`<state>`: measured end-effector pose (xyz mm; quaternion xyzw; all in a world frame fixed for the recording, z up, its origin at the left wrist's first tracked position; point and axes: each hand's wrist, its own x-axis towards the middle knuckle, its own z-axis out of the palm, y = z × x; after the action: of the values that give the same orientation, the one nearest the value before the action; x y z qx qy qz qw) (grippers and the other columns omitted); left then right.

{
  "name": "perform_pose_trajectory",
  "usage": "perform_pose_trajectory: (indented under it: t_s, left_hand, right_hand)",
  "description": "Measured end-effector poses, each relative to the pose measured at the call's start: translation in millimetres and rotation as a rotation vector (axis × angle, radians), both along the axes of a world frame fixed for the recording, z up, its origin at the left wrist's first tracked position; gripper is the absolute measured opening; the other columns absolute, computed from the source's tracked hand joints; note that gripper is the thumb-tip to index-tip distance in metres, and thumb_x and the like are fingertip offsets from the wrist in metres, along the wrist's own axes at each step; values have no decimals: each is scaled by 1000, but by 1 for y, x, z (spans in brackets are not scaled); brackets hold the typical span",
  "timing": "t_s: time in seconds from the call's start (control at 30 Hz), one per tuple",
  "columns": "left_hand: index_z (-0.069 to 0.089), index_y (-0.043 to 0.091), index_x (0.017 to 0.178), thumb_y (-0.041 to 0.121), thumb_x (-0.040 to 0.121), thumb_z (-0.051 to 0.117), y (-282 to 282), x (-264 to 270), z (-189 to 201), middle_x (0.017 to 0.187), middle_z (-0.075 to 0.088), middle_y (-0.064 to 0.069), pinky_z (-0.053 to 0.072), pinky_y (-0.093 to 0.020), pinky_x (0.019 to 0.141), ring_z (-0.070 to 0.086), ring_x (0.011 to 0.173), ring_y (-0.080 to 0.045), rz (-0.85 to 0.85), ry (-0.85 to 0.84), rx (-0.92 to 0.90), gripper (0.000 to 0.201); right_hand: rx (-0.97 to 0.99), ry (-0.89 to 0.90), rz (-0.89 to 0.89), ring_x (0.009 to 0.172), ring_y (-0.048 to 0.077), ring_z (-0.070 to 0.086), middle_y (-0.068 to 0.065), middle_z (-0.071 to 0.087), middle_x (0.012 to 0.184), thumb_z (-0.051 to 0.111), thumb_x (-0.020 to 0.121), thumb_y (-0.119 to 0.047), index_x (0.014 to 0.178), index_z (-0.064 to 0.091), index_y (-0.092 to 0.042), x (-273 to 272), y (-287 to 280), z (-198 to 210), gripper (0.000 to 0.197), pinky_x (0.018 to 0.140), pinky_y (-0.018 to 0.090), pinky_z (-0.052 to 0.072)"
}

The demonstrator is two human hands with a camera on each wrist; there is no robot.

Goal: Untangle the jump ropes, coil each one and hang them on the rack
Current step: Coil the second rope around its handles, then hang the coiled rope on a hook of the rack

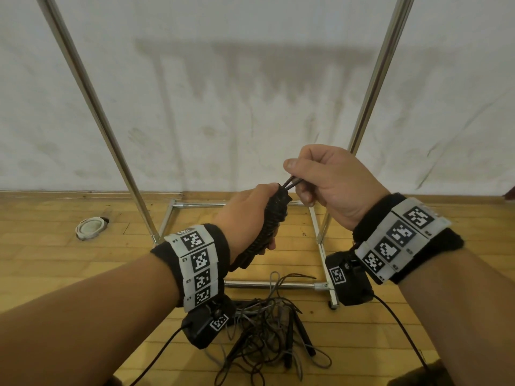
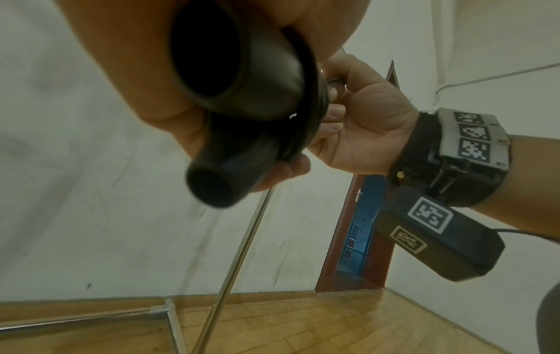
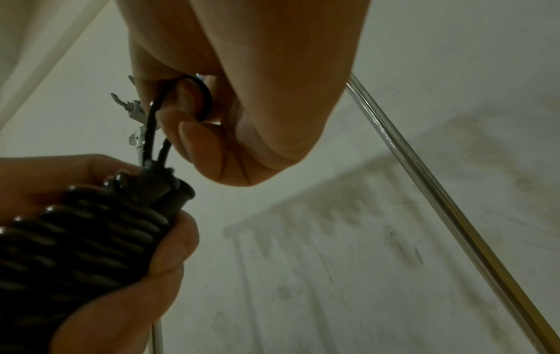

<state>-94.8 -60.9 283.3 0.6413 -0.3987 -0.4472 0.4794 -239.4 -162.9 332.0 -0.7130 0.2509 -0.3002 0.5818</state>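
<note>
Left hand (image 1: 245, 215) gripped coiled black rope bundle (image 1: 271, 227), fingers wrapped tight. Right hand (image 1: 331, 188) pinched rope loop (image 3: 200, 100) above bundle. Tangled ropes (image 1: 267, 330) lay on floor by rack (image 1: 370, 87).

Black coiled rope (image 1: 271, 218), grey-and-black tangle (image 1: 267, 324), chrome rack (image 1: 370, 79), tan wooden floor (image 1: 83, 263)

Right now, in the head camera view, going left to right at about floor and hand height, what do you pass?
Round white floor fitting → left hand gripping the coiled black jump rope → right hand pinching the rope's loop. The tangled ropes lie nearer, below the hands.
</note>
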Motion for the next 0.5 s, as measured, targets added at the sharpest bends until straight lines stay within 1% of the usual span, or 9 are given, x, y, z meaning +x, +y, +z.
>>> perform_pose_trajectory:
  t_s: [0.1,0.17,0.23,0.3,0.33,0.37,0.43,0.47,0.5]
  left_hand:
    - [68,9,94,54,107,40,0,0,1,67,68,-7,52,-35,52,68,56,-28,10,-96,-9,55]
    - [69,14,92,57,107,38,-1,1,1,63,69,-2,51,-29,47,67,53,-22,6,-189,-13,55]
    - [69,19,90,60,107,37,0,3,1,61,69,2,48,-25,45,66,51,-17,11,-247,-24,55]
    - [68,24,90,60,108,37,4,3,0,65,71,7,47,-21,46,66,53,-12,-6,-304,-92,51]
    - [66,27,90,59,109,36,5,1,-1,69,72,10,47,-20,48,66,55,-8,-34,-358,-144,47]
    - [63,30,91,59,109,35,7,-1,-2,72,72,12,48,-22,49,66,59,-5,-63,-435,-190,45]
    - [57,32,94,64,106,31,9,-2,-4,78,72,10,50,-27,55,67,65,-6,-102,-635,-241,43]
    - [54,33,100,66,104,29,9,-1,-5,79,70,8,50,-28,55,66,67,-7,-111,-740,-242,42]
    - [52,33,106,68,104,29,9,0,-7,81,68,8,48,-27,54,65,67,-6,-119,-818,-231,42]
  right_hand:
    - [-104,64,42,51,19,47,8,52,58,66,96,-15,78,54,8,2,4,0,31,53,34,42]
    - [-161,110,74,51,21,47,11,52,59,66,96,-15,79,50,12,3,7,0,36,57,37,45]
    - [-174,118,59,50,20,47,10,52,57,66,96,-15,76,52,7,2,7,2,33,56,35,46]
    - [-107,76,-33,48,17,47,5,53,55,67,96,-16,74,58,-4,-1,1,5,26,48,29,42]
    - [-52,50,-90,46,17,46,4,53,55,67,95,-16,72,59,-8,-2,-4,5,26,46,29,39]
    - [4,28,-139,46,18,45,5,53,56,67,95,-16,69,58,-11,-3,-7,4,28,44,28,37]
    - [81,10,-185,44,18,43,7,51,56,68,94,-18,65,56,-14,-1,-10,0,32,42,27,33]
    - [97,17,-189,44,18,43,7,51,57,69,93,-20,65,56,-15,1,-11,-2,32,41,26,33]
    - [102,32,-190,44,18,43,6,51,57,69,94,-22,67,57,-15,3,-11,-3,30,42,26,33]
